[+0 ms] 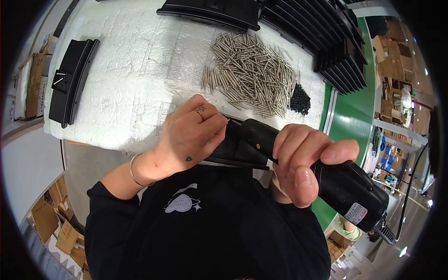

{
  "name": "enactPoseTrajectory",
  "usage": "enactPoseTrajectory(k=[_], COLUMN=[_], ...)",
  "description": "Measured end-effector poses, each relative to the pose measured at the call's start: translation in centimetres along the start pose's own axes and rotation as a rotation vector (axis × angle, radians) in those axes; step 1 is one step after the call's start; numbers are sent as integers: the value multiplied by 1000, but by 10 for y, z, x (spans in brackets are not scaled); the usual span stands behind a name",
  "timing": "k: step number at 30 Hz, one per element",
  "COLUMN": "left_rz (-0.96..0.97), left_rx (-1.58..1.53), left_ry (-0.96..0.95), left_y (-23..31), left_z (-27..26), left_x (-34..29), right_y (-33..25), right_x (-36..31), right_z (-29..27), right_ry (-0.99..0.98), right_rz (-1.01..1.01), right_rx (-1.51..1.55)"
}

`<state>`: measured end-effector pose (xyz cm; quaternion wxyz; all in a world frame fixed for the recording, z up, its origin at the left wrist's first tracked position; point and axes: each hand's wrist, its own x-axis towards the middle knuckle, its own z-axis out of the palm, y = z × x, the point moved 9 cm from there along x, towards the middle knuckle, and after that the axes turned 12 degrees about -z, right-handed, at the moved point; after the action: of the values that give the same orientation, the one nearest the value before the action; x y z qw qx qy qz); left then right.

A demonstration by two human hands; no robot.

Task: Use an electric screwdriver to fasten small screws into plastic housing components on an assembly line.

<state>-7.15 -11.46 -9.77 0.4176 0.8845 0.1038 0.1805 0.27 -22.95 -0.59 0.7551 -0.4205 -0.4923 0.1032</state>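
Note:
My right hand [310, 161] is wrapped round a black electric screwdriver [352, 189], its cord running off from the rear end at the right. The tool lies almost level, its nose pointing left toward my left hand [193, 133]. There, thumb and fingers are pinched together right by the bit's tip; what they hold is too small and hidden to name. Below both hands, close to my body, is a black panel [245, 151], partly covered by them. A heap of thin silver metal pins [254, 70] lies just beyond, beside a small pile of black screws [300, 99].
White padded sheeting [135, 60] covers the table. One black curved panel [72, 81] lies at the left with a few pins on it; another black panel [210, 11] lies at the far edge. Stacked black panels [338, 60] stand far right, near a green surface [357, 102].

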Motion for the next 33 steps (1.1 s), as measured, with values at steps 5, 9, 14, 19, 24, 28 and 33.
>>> enactPoseTrajectory(k=[5, 9, 14, 19, 24, 28, 33], left_rz=[-17, -6, -13, -16, 53, 54, 109], left_rx=[-48, -57, -48, -15, 22, 35, 91], left_ry=[-4, -30, -29, -37, -51, -62, -118], left_y=[2, 3, 1, 2, 12, 15, 34], left_z=[0, 3, 6, 9, 7, 10, 4], left_x=[-2, -6, -8, -8, -5, -6, -5], right_y=[2, 6, 12, 17, 13, 4, -42], right_x=[5, 7, 12, 14, 15, 12, -1], right_z=[3, 7, 16, 22, 20, -23, -103], right_ry=[-24, -12, -28, -95, -37, 225, 512], right_rz=[8, 0, -29, 32, 107, 32, -202], right_rx=[-3, -7, 3, -137, -171, -96, -426])
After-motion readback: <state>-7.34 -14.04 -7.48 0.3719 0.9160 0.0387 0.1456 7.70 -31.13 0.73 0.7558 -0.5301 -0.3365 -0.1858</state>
